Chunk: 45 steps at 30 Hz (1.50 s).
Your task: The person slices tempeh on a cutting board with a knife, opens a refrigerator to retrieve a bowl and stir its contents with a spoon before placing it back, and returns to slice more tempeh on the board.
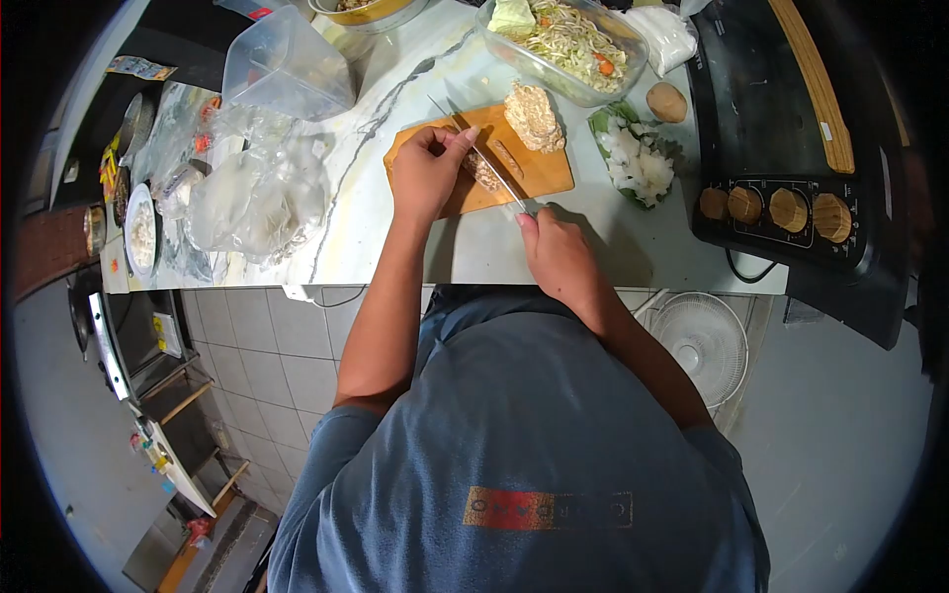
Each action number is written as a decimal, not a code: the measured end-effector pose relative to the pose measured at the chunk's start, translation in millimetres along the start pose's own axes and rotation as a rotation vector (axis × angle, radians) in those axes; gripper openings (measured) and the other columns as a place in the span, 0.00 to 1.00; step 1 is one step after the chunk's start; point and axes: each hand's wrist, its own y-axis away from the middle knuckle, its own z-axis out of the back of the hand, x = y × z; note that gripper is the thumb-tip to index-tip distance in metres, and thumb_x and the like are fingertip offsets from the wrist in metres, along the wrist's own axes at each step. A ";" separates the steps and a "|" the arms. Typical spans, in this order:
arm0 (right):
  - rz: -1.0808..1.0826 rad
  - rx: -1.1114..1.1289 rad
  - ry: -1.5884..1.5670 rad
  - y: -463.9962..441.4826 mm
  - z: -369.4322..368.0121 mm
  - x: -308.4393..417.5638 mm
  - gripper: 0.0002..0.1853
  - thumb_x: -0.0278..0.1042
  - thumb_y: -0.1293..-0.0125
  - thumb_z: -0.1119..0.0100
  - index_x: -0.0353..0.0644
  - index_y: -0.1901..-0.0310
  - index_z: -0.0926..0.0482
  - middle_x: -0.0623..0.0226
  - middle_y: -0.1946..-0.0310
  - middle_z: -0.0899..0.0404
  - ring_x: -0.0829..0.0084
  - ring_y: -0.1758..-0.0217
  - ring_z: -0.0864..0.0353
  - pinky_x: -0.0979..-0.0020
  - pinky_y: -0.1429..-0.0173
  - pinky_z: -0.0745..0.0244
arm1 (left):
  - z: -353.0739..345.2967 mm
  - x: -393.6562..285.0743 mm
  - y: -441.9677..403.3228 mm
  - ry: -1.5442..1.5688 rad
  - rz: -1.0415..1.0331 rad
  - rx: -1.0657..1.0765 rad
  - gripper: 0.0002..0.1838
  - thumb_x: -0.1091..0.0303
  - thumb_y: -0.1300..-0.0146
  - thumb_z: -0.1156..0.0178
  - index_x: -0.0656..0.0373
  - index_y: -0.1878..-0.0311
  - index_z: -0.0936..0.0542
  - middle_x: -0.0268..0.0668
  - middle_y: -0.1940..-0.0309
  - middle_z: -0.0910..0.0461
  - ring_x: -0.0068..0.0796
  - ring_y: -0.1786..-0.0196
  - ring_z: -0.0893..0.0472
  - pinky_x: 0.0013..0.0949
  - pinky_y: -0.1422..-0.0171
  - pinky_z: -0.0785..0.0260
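Note:
My right hand (pixel 560 255) is wrapped round the handle of a knife (pixel 502 175), whose long blade slants up and left over a wooden cutting board (pixel 550 176). At the blade's left side my left hand (pixel 427 173) is closed, thumb and fingertips pinched together against or beside the blade; what lies between them is hidden. Under and beside the blade are small brown-and-white cut pieces (pixel 482 171). A slim brown strip (pixel 505 157) lies just right of them. On the board's upper right sits a pale, lumpy block (pixel 534 117).
Behind the board stands a clear container (pixel 633 44) of shredded vegetables. To the right are a round brown item (pixel 666 102), white chunks on a green leaf (pixel 638 168) and a black stove (pixel 781 212). Plastic bags (pixel 252 198) and a clear tub (pixel 287 69) are left.

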 end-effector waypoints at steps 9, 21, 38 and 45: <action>-0.039 0.038 0.015 -3.4 -0.1 0.4 0.25 0.51 0.22 0.56 0.31 0.56 0.25 0.34 0.65 0.19 0.33 0.56 0.19 0.42 0.50 0.25 | 5.7 -10.1 -9.4 -0.028 0.096 0.096 0.21 0.51 0.40 0.27 0.63 0.70 0.18 0.32 0.77 0.19 0.17 0.75 0.27 0.26 0.69 0.34; -0.121 0.112 0.029 -5.7 9.4 12.5 0.26 0.51 0.21 0.57 0.30 0.54 0.25 0.36 0.61 0.18 0.35 0.54 0.19 0.44 0.47 0.25 | 7.3 -18.6 -6.5 -0.069 0.103 0.089 0.22 0.51 0.40 0.27 0.63 0.70 0.18 0.33 0.77 0.18 0.18 0.75 0.26 0.27 0.67 0.32; -0.054 0.020 0.046 1.7 1.7 0.4 0.25 0.51 0.22 0.56 0.32 0.57 0.25 0.38 0.66 0.18 0.36 0.57 0.18 0.44 0.51 0.25 | 8.8 37.6 16.7 0.028 -0.364 -0.108 0.10 0.67 0.38 0.31 0.64 0.59 0.16 0.42 0.66 0.17 0.34 0.63 0.19 0.34 0.56 0.27; -0.035 -0.048 0.057 3.8 -4.6 -6.8 0.23 0.49 0.22 0.54 0.32 0.60 0.26 0.37 0.70 0.20 0.34 0.61 0.20 0.44 0.56 0.26 | 4.5 37.4 28.4 -0.212 -0.608 -0.150 0.12 0.69 0.43 0.29 0.60 0.56 0.15 0.42 0.60 0.17 0.43 0.53 0.23 0.41 0.42 0.33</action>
